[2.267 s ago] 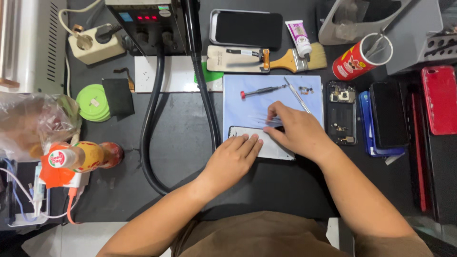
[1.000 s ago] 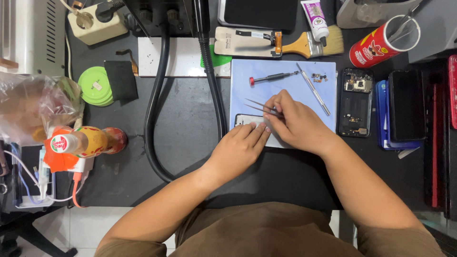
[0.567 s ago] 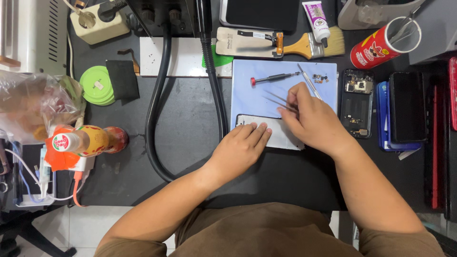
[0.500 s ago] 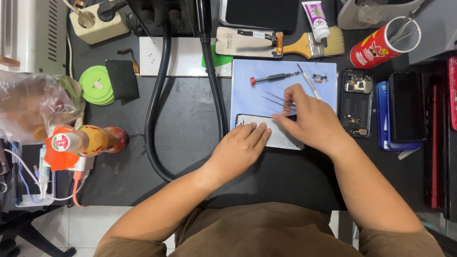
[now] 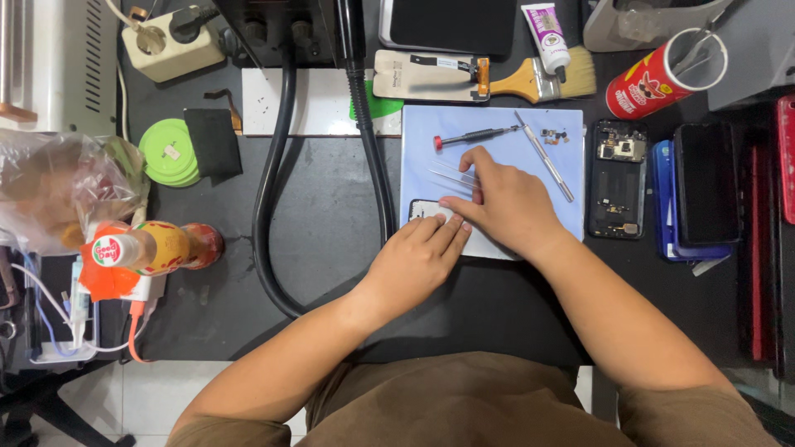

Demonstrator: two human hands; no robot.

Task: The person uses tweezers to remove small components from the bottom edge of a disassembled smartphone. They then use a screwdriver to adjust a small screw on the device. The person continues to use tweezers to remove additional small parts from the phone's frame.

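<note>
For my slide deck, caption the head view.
Both hands rest on a phone beside tweezers.

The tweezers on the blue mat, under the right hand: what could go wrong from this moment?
1. The right hand lies over the tweezers; their thin tips may scratch the white phone part that the left hand presses down.
2. Tiny loose parts lie near the edge of the blue mat; a sweep of the hand could scatter them.
3. The screwdriver lies close to the fingers and might roll.
</note>
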